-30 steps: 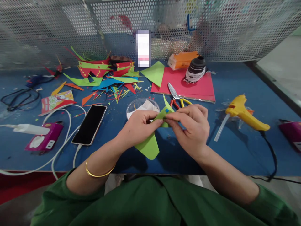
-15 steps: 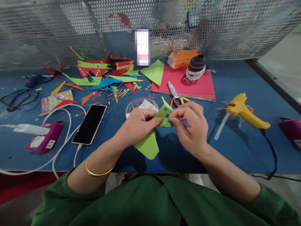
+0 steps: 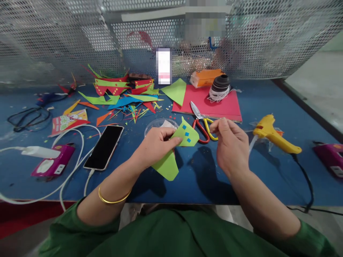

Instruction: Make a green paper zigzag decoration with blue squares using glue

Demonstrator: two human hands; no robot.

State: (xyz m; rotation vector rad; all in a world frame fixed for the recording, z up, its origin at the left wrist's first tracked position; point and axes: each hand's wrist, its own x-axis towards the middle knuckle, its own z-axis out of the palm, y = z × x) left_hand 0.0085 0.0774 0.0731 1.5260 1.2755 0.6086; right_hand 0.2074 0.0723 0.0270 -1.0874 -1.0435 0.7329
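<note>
Between its thumb and fingers, my left hand point(image 3: 154, 144) pinches a light green paper cutout point(image 3: 169, 167). On the part past my thumb, three small blue squares sit in a slanting row; my fingers cover the middle of the paper. My right hand point(image 3: 232, 142) is raised to the right, apart from the cutout. Its thumb and fingertips are pressed together, and whatever may be between them is too small to make out. Scissors point(image 3: 199, 116) with one red and one yellow handle lie on the table just beyond, blades partly apart. A round clear dish point(image 3: 150, 125) with white paper pieces is partly behind my left hand.
Cut paper scraps point(image 3: 134, 101) and red-green dotted cutouts point(image 3: 111, 85) pile at the back left. A phone point(image 3: 104, 147) on a white cable lies left. Red sheets point(image 3: 184, 104) carry a black cone of white thread point(image 3: 221, 84). A yellow glue gun point(image 3: 276, 134) rests right.
My right hand has left the cutout and moved right, fingers pinched. The blue squares on the cutout now show uncovered. My left hand keeps its hold; the view has tilted up slightly.
</note>
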